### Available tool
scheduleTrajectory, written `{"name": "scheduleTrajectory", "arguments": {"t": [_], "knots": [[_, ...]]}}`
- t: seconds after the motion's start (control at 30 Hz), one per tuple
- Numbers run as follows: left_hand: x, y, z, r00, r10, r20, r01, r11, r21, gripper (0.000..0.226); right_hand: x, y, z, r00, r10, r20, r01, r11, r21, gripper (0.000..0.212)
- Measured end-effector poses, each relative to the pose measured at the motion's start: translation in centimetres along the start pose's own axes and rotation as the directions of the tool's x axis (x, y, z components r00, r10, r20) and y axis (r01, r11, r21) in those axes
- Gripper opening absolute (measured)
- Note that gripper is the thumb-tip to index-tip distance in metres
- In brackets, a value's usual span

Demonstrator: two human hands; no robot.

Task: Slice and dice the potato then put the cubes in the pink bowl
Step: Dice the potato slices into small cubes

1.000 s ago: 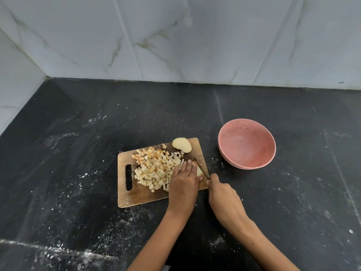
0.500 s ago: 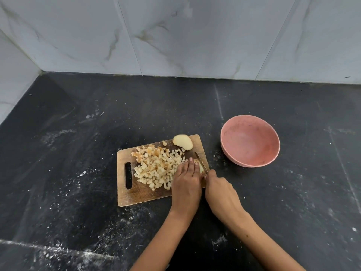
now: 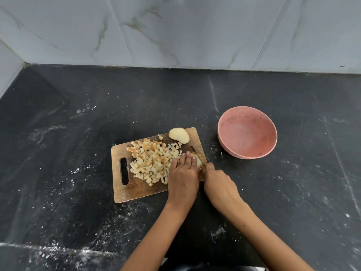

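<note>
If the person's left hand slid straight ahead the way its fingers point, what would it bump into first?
The left hand points away along the cutting board. Its fingertips already rest at the edge of the potato cubes, so it would likely push those first. The uncut potato piece lies further on, slightly right.

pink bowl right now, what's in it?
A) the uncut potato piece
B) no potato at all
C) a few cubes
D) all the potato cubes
B: the pink bowl shows only its bare inside, while the potato cubes lie heaped on the cutting board and the uncut potato piece sits at the board's far edge.
</note>
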State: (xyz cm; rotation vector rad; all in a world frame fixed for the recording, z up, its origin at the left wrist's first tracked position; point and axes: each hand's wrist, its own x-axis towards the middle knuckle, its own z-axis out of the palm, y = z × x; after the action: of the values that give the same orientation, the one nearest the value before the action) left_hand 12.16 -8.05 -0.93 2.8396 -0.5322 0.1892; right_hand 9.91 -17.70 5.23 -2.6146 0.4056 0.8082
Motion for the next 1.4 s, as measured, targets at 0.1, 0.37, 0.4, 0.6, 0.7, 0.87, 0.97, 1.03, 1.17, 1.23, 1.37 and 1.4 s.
{"name": "scheduleTrajectory", "arguments": {"t": [0.1, 0.37, 0.4, 0.6, 0.7, 0.87, 0.97, 1.03, 1.17, 1.23, 1.37, 1.4], "knots": [[-0.1, 0.0, -0.1, 1.000, 0.000, 0.008, 0.000, 1.000, -0.008, 0.041, -1.0, 0.8, 0.2, 1.000, 0.013, 0.026, -0.012, 1.000, -0.024, 0.021], [-0.3, -0.7, -0.2, 0.999, 0.031, -0.037, -0.030, 0.999, 0.012, 0.033, -5.1, 3.3, 1.1, 0.999, 0.010, 0.048, -0.011, 0.999, 0.032, 0.019], [-0.4, -0.9, -0.3, 0.998, 0.039, -0.044, -0.038, 0.999, 0.012, 0.033, -5.3, 3.3, 0.9, 1.000, -0.007, 0.023, 0.006, 0.999, 0.053, 0.021], [-1.2, -1.9, -1.1, 0.997, 0.007, -0.074, -0.008, 1.000, -0.016, 0.032, -3.6, 1.4, -0.2, 0.992, -0.056, -0.110, 0.064, 0.995, 0.074, 0.019], [-1.1, -1.6, -1.4, 0.997, 0.003, -0.082, -0.005, 1.000, -0.029, 0.029, -2.1, 0.4, 0.0, 0.992, -0.056, -0.116, 0.058, 0.998, 0.014, 0.012], [-0.8, -1.5, -1.3, 0.997, 0.009, -0.075, -0.012, 0.999, -0.034, 0.036, -1.1, -0.2, 0.7, 0.995, -0.031, -0.097, 0.023, 0.997, -0.078, 0.016], [-0.8, -1.7, -1.2, 0.996, 0.012, -0.088, -0.016, 0.999, -0.046, 0.032, -0.8, -0.9, 1.1, 0.995, -0.003, -0.096, -0.006, 0.996, -0.094, 0.023], [-0.7, -1.7, -1.2, 0.996, 0.006, -0.093, -0.011, 0.999, -0.049, 0.030, -0.6, -1.2, 1.3, 0.995, 0.002, -0.097, -0.011, 0.996, -0.089, 0.028], [-0.6, -1.4, -1.2, 0.997, -0.011, -0.070, 0.008, 0.999, -0.043, 0.030, -0.8, -0.5, 1.4, 0.999, 0.023, -0.037, -0.027, 0.994, -0.109, 0.033], [-0.7, -1.3, -1.2, 0.998, -0.022, -0.057, 0.020, 0.999, -0.034, 0.032, -1.7, 0.4, 1.8, 0.999, 0.040, 0.013, -0.038, 0.993, -0.112, 0.028], [-0.8, -1.2, -1.1, 0.998, -0.029, -0.048, 0.028, 0.999, -0.027, 0.033, -4.1, 2.6, 3.1, 0.999, 0.028, 0.038, -0.026, 0.998, -0.057, 0.003], [-0.8, -1.2, -1.1, 0.998, -0.030, -0.048, 0.028, 0.999, -0.030, 0.033, -4.4, 3.0, 3.1, 0.999, 0.023, 0.034, -0.022, 0.999, -0.031, 0.009]]}}
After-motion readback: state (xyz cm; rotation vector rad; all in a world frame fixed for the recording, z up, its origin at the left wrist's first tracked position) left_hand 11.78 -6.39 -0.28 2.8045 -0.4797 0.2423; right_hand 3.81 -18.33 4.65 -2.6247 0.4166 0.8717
